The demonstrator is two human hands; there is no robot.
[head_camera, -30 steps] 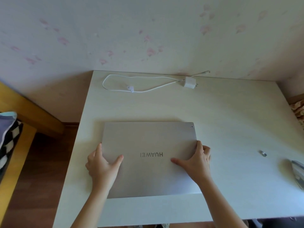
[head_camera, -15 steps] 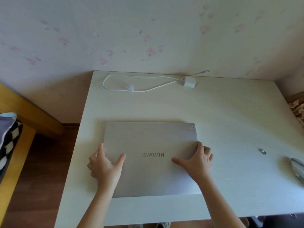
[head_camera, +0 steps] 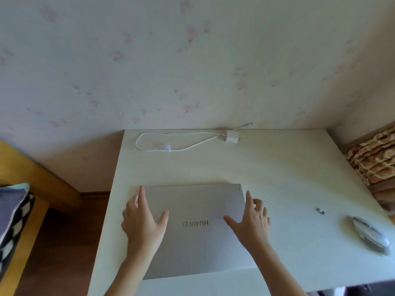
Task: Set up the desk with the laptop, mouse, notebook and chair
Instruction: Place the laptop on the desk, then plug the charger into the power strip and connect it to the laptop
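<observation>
A closed silver laptop lies flat on the white desk, near the front edge, its logo upside down to me. My left hand rests at the lid's left edge with fingers spread and the thumb on the lid. My right hand sits at the right edge, index finger stretched forward, thumb on the lid. Neither hand lifts it. A silver mouse lies at the desk's right edge. No notebook or chair is in view.
A white charger with its looped cable lies along the desk's back edge by the wall. A small metal plug sits left of the mouse. A wooden frame with a checked pillow stands left; patterned fabric right.
Both hands have slid forward along the laptop's side edges and their fingers have stretched out. The laptop has stayed in place. My view has tilted up, bringing the mouse into sight.
</observation>
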